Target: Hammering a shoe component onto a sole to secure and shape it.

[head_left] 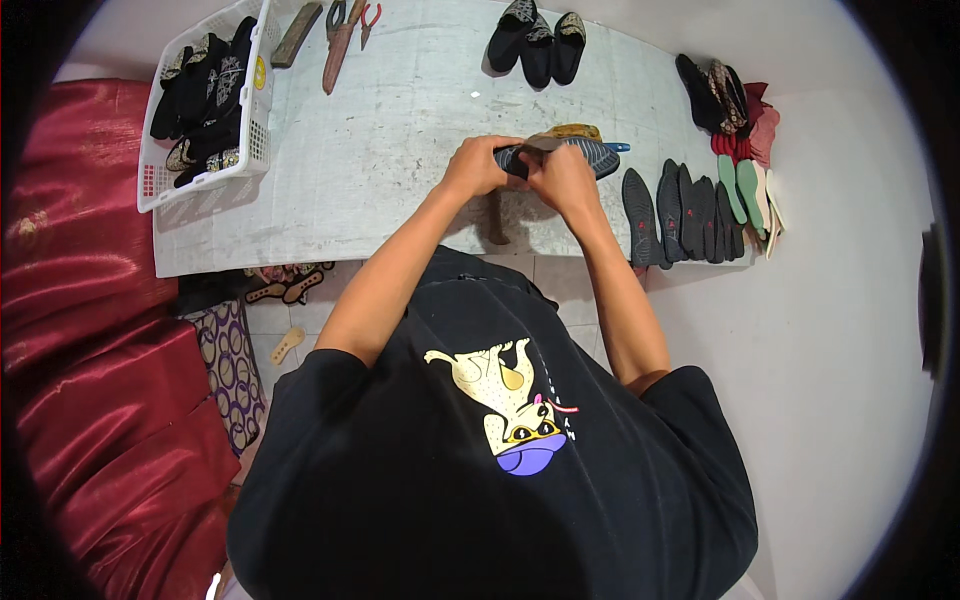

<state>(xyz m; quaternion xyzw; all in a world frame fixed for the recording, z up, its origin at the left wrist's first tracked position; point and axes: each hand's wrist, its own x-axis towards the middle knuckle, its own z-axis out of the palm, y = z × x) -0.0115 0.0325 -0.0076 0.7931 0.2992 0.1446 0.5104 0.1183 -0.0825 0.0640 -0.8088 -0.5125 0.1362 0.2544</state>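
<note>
A shoe (pixel 598 158) with a black ridged sole turned upward lies crosswise at the table's near middle. My left hand (pixel 477 168) is closed round its left end. Over its middle, my right hand (pixel 565 180) is closed with fingers pressed to the sole; whether a small tool is in it, I cannot make out. Just beyond the sole shows a yellow-brown piece (pixel 577 130), partly hidden. A blue thing (pixel 618 147) sticks out past the sole's right end. Below my hands a brown handle-like piece (pixel 495 220) lies on the table.
A white plastic basket (pixel 262 130) of black shoes stands at the left. Pliers (pixel 370 22) and a wooden block (pixel 297 35) lie behind. Finished-looking shoes (pixel 538 50) stand at the back. Several black soles (pixel 668 210) and green insoles (pixel 748 188) line the right edge.
</note>
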